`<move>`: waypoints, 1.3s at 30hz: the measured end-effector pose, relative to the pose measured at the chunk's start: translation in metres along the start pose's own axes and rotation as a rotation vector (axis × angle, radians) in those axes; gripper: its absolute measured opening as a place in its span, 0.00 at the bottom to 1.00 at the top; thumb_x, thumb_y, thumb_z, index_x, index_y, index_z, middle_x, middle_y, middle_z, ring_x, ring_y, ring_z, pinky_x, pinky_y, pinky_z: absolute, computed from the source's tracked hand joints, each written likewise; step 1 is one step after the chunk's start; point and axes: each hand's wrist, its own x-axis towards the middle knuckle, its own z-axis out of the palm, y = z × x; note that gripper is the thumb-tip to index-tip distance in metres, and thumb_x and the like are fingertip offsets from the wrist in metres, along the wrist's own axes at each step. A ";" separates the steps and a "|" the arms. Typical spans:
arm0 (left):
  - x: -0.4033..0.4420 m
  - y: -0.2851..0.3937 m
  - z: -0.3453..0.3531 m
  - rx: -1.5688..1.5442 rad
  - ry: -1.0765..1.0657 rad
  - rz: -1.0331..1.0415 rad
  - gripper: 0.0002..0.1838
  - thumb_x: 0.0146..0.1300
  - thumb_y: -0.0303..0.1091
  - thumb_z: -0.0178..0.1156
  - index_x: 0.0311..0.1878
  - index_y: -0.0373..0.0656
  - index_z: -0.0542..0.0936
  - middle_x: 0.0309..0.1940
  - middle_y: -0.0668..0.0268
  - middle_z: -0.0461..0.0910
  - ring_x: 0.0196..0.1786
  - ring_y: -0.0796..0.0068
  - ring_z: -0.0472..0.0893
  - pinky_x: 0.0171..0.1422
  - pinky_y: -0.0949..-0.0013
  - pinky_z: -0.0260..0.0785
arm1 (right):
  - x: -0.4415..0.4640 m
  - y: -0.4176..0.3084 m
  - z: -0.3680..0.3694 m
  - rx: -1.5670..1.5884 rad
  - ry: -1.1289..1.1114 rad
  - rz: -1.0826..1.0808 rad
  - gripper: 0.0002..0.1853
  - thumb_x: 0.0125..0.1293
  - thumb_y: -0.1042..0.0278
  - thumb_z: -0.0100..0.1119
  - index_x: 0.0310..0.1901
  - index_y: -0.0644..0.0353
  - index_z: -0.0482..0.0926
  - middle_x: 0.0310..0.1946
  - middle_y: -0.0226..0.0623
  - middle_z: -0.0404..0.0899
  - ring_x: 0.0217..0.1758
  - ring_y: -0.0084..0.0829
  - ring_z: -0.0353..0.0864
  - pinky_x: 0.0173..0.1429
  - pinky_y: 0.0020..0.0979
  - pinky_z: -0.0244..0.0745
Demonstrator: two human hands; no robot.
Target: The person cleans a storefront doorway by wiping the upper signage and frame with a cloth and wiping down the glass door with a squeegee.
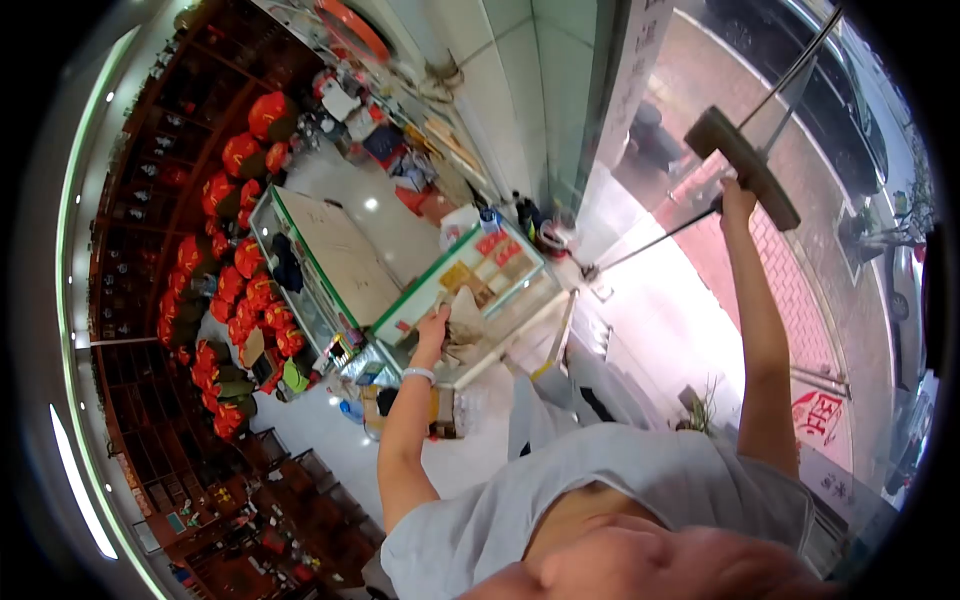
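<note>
My right hand (737, 203) is raised at the glass shopfront on the right. Its fingers are closed around a window squeegee (748, 168) with a long, dark, bar-shaped head, gripped close to that head. Thin metal rods run near it; I cannot tell which belong to the squeegee. My left hand (432, 328) is stretched over a glass counter (392, 312) with a green edge. Its fingers are closed at the edge of a crumpled beige cloth (463, 322), which lies on the countertop. Red and yellow packets (490, 245) show beside the cloth.
A second glass display case (330, 255) stands beyond the counter. Many red bundles (245, 290) are stacked before dark wooden shelves. Bottles and a jar (550, 238) stand by the glass wall. A potted plant (700, 405) is near my right side. Parked cars show outside.
</note>
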 end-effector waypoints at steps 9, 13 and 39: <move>0.063 0.194 0.064 0.140 0.158 0.669 0.17 0.52 0.41 0.50 0.26 0.32 0.73 0.21 0.63 0.72 0.26 0.77 0.68 0.30 0.70 0.59 | 0.008 0.019 0.008 0.206 -0.080 0.000 0.21 0.41 0.73 0.54 0.39 0.75 0.69 0.35 0.42 0.72 0.38 0.30 0.70 0.42 0.27 0.63; 0.083 0.299 0.088 0.331 0.289 0.983 0.14 0.52 0.40 0.52 0.28 0.35 0.73 0.19 0.67 0.71 0.24 0.79 0.67 0.29 0.73 0.59 | -0.012 0.000 0.006 0.195 -0.008 -0.102 0.16 0.41 0.71 0.53 0.33 0.73 0.71 0.26 0.38 0.70 0.29 0.28 0.69 0.33 0.28 0.63; 0.000 0.678 0.133 0.936 0.892 1.299 0.40 0.35 0.52 0.64 0.53 0.48 0.61 0.53 0.54 0.59 0.55 0.50 0.57 0.55 0.56 0.57 | -0.014 0.002 0.002 0.161 -0.040 -0.089 0.14 0.42 0.74 0.48 0.32 0.77 0.69 0.27 0.42 0.71 0.32 0.30 0.69 0.37 0.28 0.63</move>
